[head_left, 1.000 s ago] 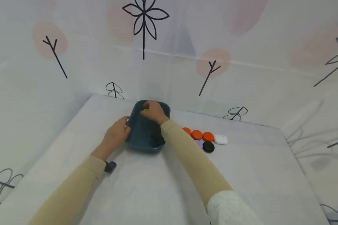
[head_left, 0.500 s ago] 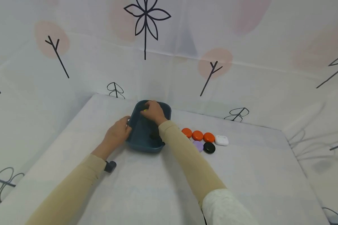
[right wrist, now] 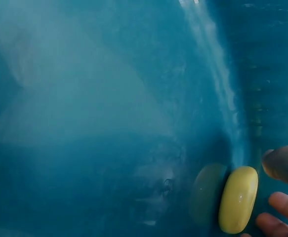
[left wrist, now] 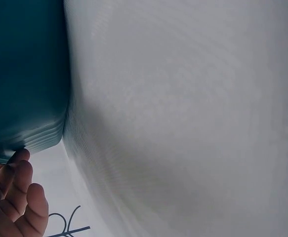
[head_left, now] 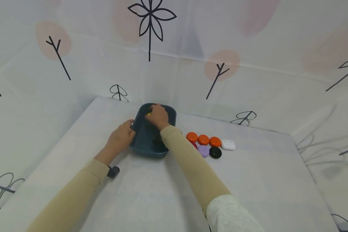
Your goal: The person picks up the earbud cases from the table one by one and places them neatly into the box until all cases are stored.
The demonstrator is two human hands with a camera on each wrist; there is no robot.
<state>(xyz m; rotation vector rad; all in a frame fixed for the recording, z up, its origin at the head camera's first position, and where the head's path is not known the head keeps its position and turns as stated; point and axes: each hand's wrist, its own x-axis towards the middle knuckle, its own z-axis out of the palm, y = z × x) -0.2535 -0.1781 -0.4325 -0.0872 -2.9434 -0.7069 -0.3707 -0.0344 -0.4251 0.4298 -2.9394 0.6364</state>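
Near the back of the table stands a dark blue-green plastic bin (head_left: pixel 143 138). My left hand (head_left: pixel 120 138) grips its left rim; in the left wrist view, curled fingers (left wrist: pixel 22 182) meet the rim from outside. My right hand (head_left: pixel 159 116) reaches down inside the far end of the bin. Beside it is a smooth, rounded yellow piece (right wrist: pixel 238 200), resting by the bin's wall in the right wrist view. The right thumb (right wrist: pixel 284 163) and fingers (right wrist: pixel 277 224) are spread around this piece, with a visible gap between thumb and piece. Only a sliver of yellow shows in the head view.
Right of the bin lie several orange discs (head_left: pixel 203 140), a white rounded square (head_left: pixel 228 145), a lilac disc (head_left: pixel 203 151), a black disc (head_left: pixel 215 152) and a partly hidden red one (head_left: pixel 194 145). A dark cylinder (head_left: pixel 113 172) shows at the left wrist. Patterned cloth (head_left: pixel 174 77) hangs behind.
The right forearm has shifted slightly left, uncovering the lilac disc and part of the red one. My right hand stays inside the bin's far end. The left hand has not moved.
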